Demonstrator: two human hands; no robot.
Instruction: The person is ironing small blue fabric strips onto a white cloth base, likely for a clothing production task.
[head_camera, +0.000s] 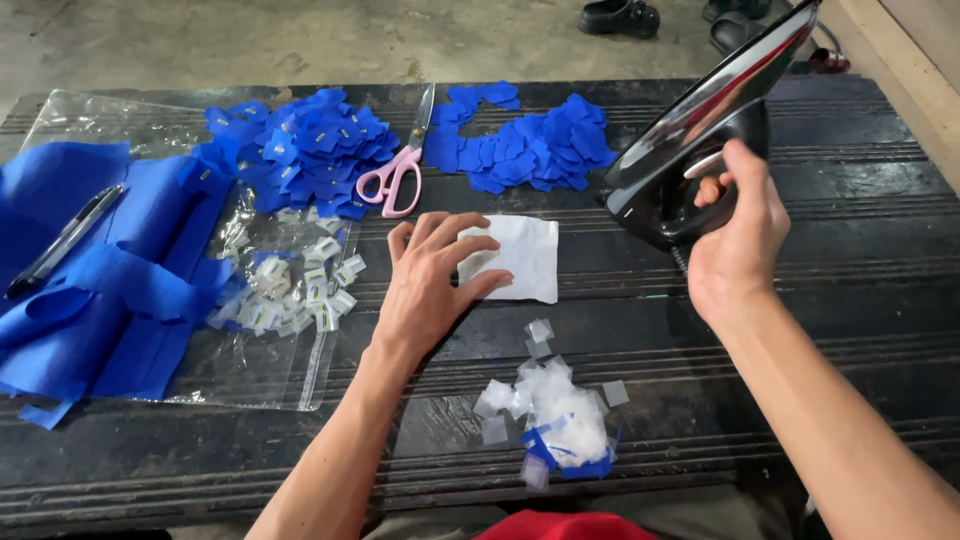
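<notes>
Two bare hands work over a dark ribbed table (850, 300). Left hand (425, 285) lies flat, fingers spread, palm down; its fingertips press the left part of a white paper sheet (525, 262) that lies flat near the table's middle. Grip of this hand is released, nothing clasped. Right hand (738, 235) is clenched around the handle of a black clothes iron (700, 130). Iron is lifted clear of the table and tilted, nose pointing up and to the right, glossy soleplate side facing left and upward. It hangs to the right of the white sheet, apart from it.

Behind the sheet: pink-handled scissors (400, 165), blades closed, pointing away from the person. Left of the scissors, a heap of small blue fabric pieces with pale tags (300, 150). Right of the scissors, a second heap of plain blue fabric pieces (530, 145), just beside the iron.

Far left: folded blue cloth (90, 290) with a black pen (62, 242) lying across it. A clear plastic bag (270, 360) is spread beside the cloth, with small pale tags (290, 290) scattered on it.

Near edge, in front of the sheet: a loose pile of white scraps and clear bits (555, 410) with a few blue offcuts at its base.

Floor beyond the table: dark sandals (620, 15).
</notes>
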